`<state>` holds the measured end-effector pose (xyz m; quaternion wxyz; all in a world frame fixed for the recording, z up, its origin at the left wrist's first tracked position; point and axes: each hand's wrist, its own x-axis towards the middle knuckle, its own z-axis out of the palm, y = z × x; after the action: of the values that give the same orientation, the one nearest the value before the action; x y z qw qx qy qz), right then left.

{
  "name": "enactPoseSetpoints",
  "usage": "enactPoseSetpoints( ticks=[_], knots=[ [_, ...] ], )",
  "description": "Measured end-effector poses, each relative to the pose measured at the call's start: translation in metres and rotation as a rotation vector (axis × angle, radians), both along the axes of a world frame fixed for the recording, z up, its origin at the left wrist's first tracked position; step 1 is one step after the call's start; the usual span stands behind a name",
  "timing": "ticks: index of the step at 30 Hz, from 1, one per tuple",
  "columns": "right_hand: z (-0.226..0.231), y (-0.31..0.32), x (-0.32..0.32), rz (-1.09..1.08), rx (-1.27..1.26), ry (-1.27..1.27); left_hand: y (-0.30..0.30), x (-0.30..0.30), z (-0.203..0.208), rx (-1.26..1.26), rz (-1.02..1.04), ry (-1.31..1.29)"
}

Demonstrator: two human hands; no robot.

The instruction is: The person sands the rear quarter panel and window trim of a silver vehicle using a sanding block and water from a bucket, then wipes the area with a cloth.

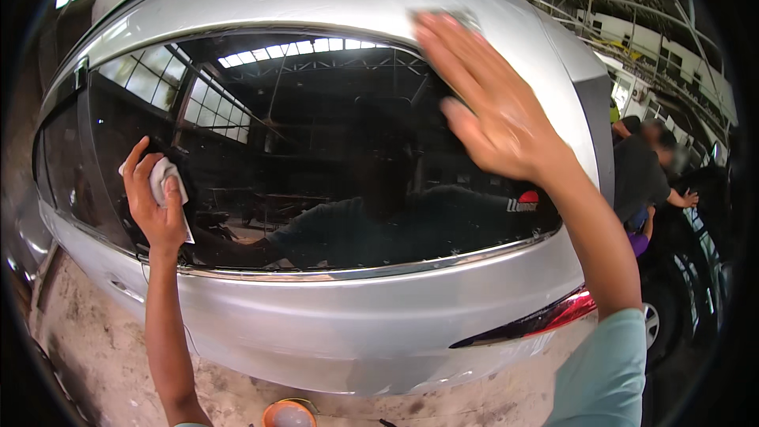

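A silver car's side, with its dark rear side window (316,150), fills the view before me. My left hand (156,204) is closed around a crumpled white cloth (171,182), up against the glass near the window's left part. On the silver panel above the window's upper right corner lies my right hand (486,107), its fingers stretched flat and blurred by motion. Under those fingertips a greyish pad (468,17) shows only at its edge; its exact kind is hidden. The right thumb stands a little apart.
A red tail light (545,316) sits low on the right. On the stained concrete floor (395,407) stands an orange bucket (289,413) with pale contents. Beyond the car's right end, a person in dark clothes (642,170) leans beside a black car (688,269).
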<state>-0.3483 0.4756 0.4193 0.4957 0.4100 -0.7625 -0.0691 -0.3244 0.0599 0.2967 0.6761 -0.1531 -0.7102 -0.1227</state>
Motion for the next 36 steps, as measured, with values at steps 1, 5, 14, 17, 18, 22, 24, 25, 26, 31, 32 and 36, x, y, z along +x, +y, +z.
enactPoseSetpoints(
  ticks=[1, 5, 14, 17, 18, 22, 24, 25, 26, 31, 32, 36],
  knots=[
    [-0.006, 0.012, 0.009, -0.025, 0.023, -0.024, 0.009, -0.003, -0.001, 0.019, 0.005, -0.008],
    [0.032, -0.063, -0.027, -0.141, -0.011, 0.140, 0.010, -0.007, -0.002, 0.048, -0.072, -0.016],
    [0.019, -0.040, -0.015, 0.036, 0.078, 0.083, 0.013, -0.004, 0.002, 0.055, 0.008, -0.010],
    [0.026, -0.062, -0.021, 0.098, 0.124, 0.068, -0.001, -0.001, -0.001, 0.073, -0.003, -0.002],
    [0.022, -0.046, -0.010, 0.031, 0.143, 0.035, -0.002, 0.000, 0.000, 0.080, -0.011, -0.003],
    [0.014, -0.016, -0.002, -0.039, 0.135, 0.031, 0.017, -0.006, 0.001, 0.071, 0.018, -0.020],
    [0.030, -0.049, -0.024, 0.012, 0.084, 0.129, 0.015, -0.010, 0.001, 0.084, -0.001, -0.014],
    [0.041, -0.072, -0.033, 0.031, 0.053, 0.155, 0.008, -0.007, 0.001, 0.085, -0.003, -0.008],
    [0.042, -0.076, -0.037, 0.053, 0.051, 0.145, 0.004, -0.005, -0.003, 0.088, -0.002, -0.007],
    [0.017, -0.041, -0.015, 0.025, 0.075, 0.149, 0.002, 0.000, 0.001, 0.082, 0.008, -0.014],
    [0.022, -0.044, -0.028, 0.025, 0.047, 0.177, 0.004, -0.003, 0.001, 0.070, 0.009, -0.015],
    [0.067, -0.067, -0.042, -0.070, -0.031, 0.012, 0.009, -0.005, 0.000, 0.076, -0.019, -0.015]
  ],
)
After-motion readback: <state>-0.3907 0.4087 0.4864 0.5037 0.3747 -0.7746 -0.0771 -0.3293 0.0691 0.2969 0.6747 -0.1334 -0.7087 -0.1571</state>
